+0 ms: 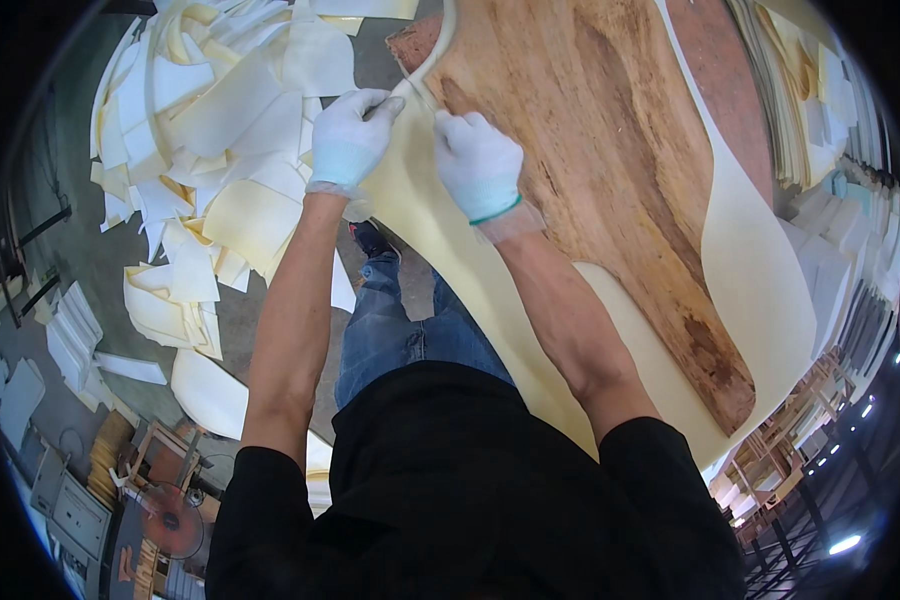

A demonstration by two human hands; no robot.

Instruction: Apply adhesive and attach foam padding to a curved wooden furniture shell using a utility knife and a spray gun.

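Note:
A cream foam sheet (415,205) lies in front of me, its near part hanging down toward my legs. On top of it rests a long wooden board (610,130) with curved edges and dark grain. My left hand (350,140), in a white glove, pinches the foam's raised left edge. Close by to the right, my right hand (478,168), also gloved, is closed over the foam beside the board's left edge. A crease in the foam runs between the two hands. The right fingertips are partly hidden.
A big heap of white and cream foam offcuts (230,100) covers the floor at the left. Stacked sheets (770,100) stand at the far right, beyond a reddish-brown surface (710,60). A round fan (173,520) and a grey cabinet (77,518) are at lower left.

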